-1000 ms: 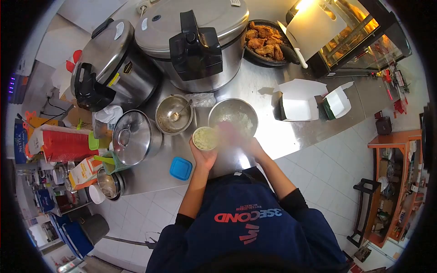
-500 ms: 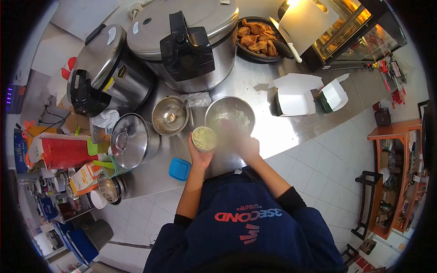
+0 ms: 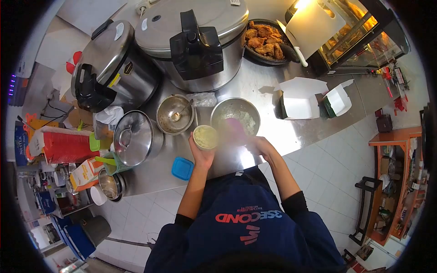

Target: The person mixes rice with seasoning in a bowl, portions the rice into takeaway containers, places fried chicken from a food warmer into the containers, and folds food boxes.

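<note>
Head view: the left hand grasps a rice-filled cup above the worktop, while the right hand, toward four o'clock from it, grips a pinkish utensil (its outline badly blurred) over the steel bowl at two o'clock, a blue container lying at seven o'clock.

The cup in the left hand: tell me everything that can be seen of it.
The small round cup has a pale rim and looks like paper, though that is uncertain. Pale yellowish, rice-like food fills it close to the rim. Its open top faces the camera. The left hand holds it at its near and left sides, left of the larger steel bowl. A pinkish-purple blur at its right leaves contact there unclear; its base is hidden.
</note>
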Available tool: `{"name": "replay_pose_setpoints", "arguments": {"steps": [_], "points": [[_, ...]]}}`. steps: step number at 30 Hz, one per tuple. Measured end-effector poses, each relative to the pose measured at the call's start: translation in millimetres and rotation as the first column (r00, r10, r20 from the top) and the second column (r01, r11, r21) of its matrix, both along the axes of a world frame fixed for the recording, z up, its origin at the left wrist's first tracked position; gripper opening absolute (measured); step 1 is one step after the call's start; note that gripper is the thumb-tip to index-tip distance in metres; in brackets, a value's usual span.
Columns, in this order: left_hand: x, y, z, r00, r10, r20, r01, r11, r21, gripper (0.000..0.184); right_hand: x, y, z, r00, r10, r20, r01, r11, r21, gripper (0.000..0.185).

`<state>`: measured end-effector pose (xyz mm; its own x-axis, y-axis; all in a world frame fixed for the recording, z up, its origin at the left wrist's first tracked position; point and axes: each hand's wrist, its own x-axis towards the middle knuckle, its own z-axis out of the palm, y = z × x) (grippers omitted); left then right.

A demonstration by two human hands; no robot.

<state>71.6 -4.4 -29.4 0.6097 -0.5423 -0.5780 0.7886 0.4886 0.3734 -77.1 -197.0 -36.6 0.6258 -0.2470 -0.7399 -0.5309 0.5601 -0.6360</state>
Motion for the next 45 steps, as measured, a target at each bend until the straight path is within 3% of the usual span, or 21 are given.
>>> {"name": "replay_pose_setpoints", "arguments": {"steps": [4, 5, 7, 8, 10, 14, 15, 18, 19, 22, 23, 24, 26, 29, 32, 34, 36, 38, 40, 42, 45], "points": [[6.3, -20.6, 8.6, 0.986, -0.079, 0.149, 0.058, 0.988, 0.144, 0.057, -2.9, -3.4, 43.6, 0.998, -0.046, 0.043, 0.052, 0.987, -0.152, 0.02], [5.7, -27.2, 7.9, 0.974, -0.13, 0.185, 0.099, 0.981, 0.17, 0.057, -2.8, 0.8, 32.4, 0.988, -0.051, 0.143, 0.101, 0.925, -0.366, 0.022], [2.6, -44.8, 9.6, 0.969, -0.175, 0.176, 0.156, 0.981, 0.118, 0.057, 4.5, 20.5, 20.4, 0.944, 0.001, 0.331, 0.248, 0.661, -0.708, 0.027], [0.8, -54.1, 10.7, 0.965, -0.2, 0.172, 0.186, 0.978, 0.09, 0.057, -0.6, 29.8, 30.8, 0.987, 0.03, 0.155, 0.117, 0.518, -0.847, 0.036], [-0.6, -69.3, -12.8, 0.941, -0.217, 0.258, 0.195, 0.975, 0.109, 0.056, 1.8, 53.6, 45.2, 0.987, 0.129, 0.098, 0.093, 0.047, -0.995, 0.041], [-3.3, -79.1, -3.2, 0.956, -0.203, 0.212, 0.216, 0.975, -0.041, 0.055, -1.9, 54.8, 53.2, 0.973, 0.219, 0.069, 0.101, -0.14, -0.985, 0.044], [-3.6, -78.3, -11.1, 0.963, -0.17, 0.211, 0.186, 0.981, -0.058, 0.054, -2.6, 49.6, 67.1, 0.972, 0.223, 0.069, 0.105, -0.151, -0.983, 0.041], [2.9, -72.4, 11.9, 0.972, -0.22, 0.083, 0.234, 0.939, -0.253, 0.054, 2.9, 34.8, 79.0, 0.966, -0.005, 0.259, 0.258, 0.085, -0.962, 0.035], [6.5, -71.3, 22.2, 0.964, -0.266, 0.028, 0.259, 0.904, -0.341, 0.054, 4.6, 31.3, 87.4, 0.984, -0.109, 0.144, 0.167, 0.252, -0.953, 0.022], [9.6, -75.5, 23.9, 0.965, -0.255, 0.06, 0.26, 0.908, -0.33, 0.052, 6.1, 14.0, 78.3, 0.983, 0.014, 0.182, 0.134, 0.623, -0.771, 0.027], [7.8, -77.8, 24.7, 0.968, -0.236, 0.081, 0.25, 0.928, -0.276, 0.051, 5.4, 19.5, 75.7, 0.978, 0.08, 0.192, 0.11, 0.584, -0.804, 0.033], [3.9, -81.4, 33.4, 0.97, -0.22, 0.103, 0.238, 0.946, -0.221, 0.051, 10.3, 23.2, 88.8, 0.992, 0.094, 0.089, 0.002, 0.674, -0.738, 0.031], [1.6, -85.3, 39.0, 0.966, -0.212, 0.15, 0.23, 0.966, -0.114, 0.05, 10.7, 31.0, 71.8, 0.975, 0.2, 0.097, -0.028, 0.542, -0.84, 0.03], [0.6, -83.7, 36.9, 0.946, -0.248, 0.208, 0.251, 0.968, 0.012, 0.049, 9.5, 40.4, 74.1, 0.97, 0.245, -0.015, -0.142, 0.51, -0.848, 0.029], [0.9, -77.8, 30.1, 0.932, -0.288, 0.219, 0.292, 0.956, 0.014, 0.049, 1.5, 8.5, 74.2, 0.954, 0.285, 0.092, -0.11, 0.618, -0.778, 0.03], [4.6, -76.8, 27.0, 0.941, -0.283, 0.185, 0.296, 0.954, -0.047, 0.048, 5.4, -12.3, 116.4, 0.97, 0.228, -0.083, -0.239, 0.842, -0.483, 0.036], [2.6, -79.9, 26.7, 0.926, -0.314, 0.208, 0.305, 0.95, 0.074, 0.049, 9.1, -7.3, 108.1, 0.965, 0.253, 0.071, -0.118, 0.659, -0.743, 0.034], [4.0, -82.7, 26.6, 0.908, -0.337, 0.248, 0.314, 0.941, 0.129, 0.049, 10.1, 23.0, 79.0, 0.942, 0.331, 0.05, -0.107, 0.44, -0.892, 0.03], [6.6, -83.1, 19.3, 0.893, -0.334, 0.301, 0.314, 0.943, 0.114, 0.05, 8.3, 45.9, 95.7, 0.898, 0.359, -0.253, -0.35, 0.236, -0.907, 0.026], [6.9, -82.1, 12.9, 0.921, -0.314, 0.231, 0.299, 0.949, 0.097, 0.051, 4.6, 48.2, 87.2, 0.9, 0.342, -0.271, -0.348, 0.189, -0.918, 0.027], [5.4, -79.0, 19.3, 0.957, -0.238, 0.163, 0.251, 0.966, -0.062, 0.05, 3.7, 17.2, 41.7, 0.873, 0.353, 0.336, 0.15, 0.462, -0.874, 0.03]]}}
